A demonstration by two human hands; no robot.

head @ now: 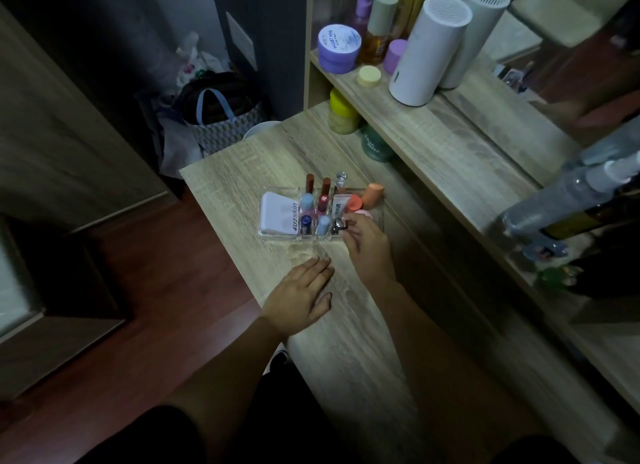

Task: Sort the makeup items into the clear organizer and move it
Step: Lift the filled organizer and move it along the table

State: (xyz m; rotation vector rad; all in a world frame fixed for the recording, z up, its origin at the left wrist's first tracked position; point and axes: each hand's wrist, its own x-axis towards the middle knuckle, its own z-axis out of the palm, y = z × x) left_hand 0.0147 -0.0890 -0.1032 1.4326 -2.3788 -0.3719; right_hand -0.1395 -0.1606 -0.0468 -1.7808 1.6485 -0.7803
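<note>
One head-worn wide-angle camera is looking forward and steeply down from above the bench (346, 325), close enough that both forearms are filling the lower frame. It is facing along the bench toward the shelf (450, 134), with the floor (156, 273) showing at left.

Organizer (277, 234) on table (363, 342), below shelf (450, 131).
</note>
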